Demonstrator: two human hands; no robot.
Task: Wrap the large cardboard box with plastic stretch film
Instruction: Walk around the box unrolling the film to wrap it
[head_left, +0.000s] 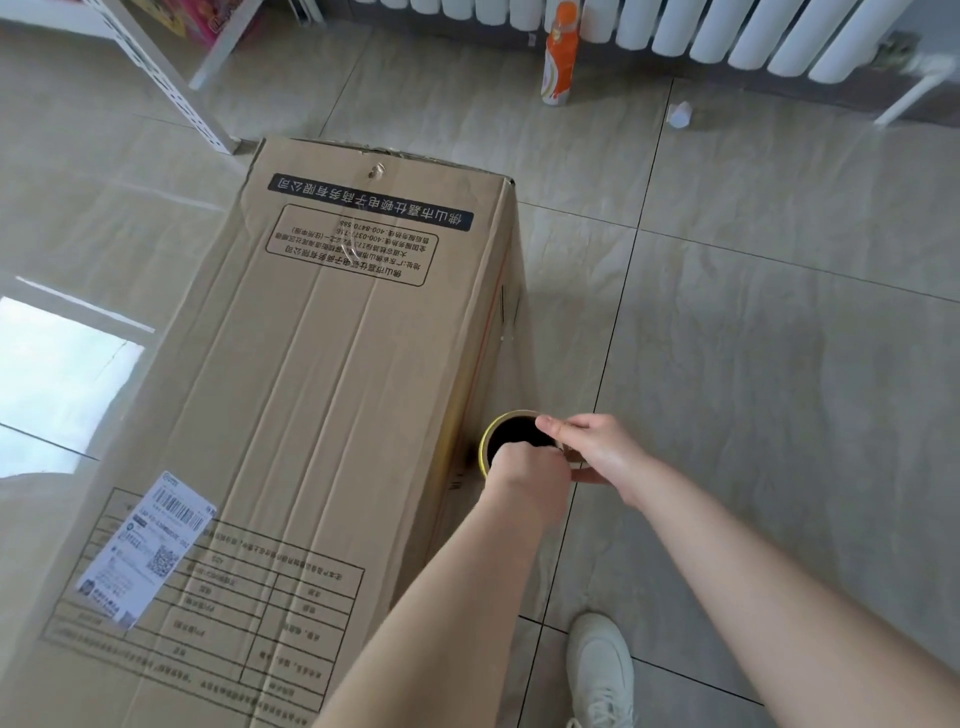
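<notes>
A large brown cardboard box (311, 389) lies lengthwise on the tiled floor, with black print and a white shipping label (148, 551) on its top face. A stretch film roll (506, 431) with a yellow-rimmed hollow core stands upright against the box's right side. My left hand (524, 478) grips the near rim of the core, fingers curled into the hole. My right hand (592, 449) holds the roll's right rim, thumb on top. Clear film seems to run along the box's right side; glare hides its edge.
A white radiator (701, 36) runs along the back wall, with an orange spray bottle (560, 57) and a small white cap (679, 115) on the floor before it. A white metal shelf leg (171, 88) stands at the back left. My white shoe (602, 670) is at the bottom right.
</notes>
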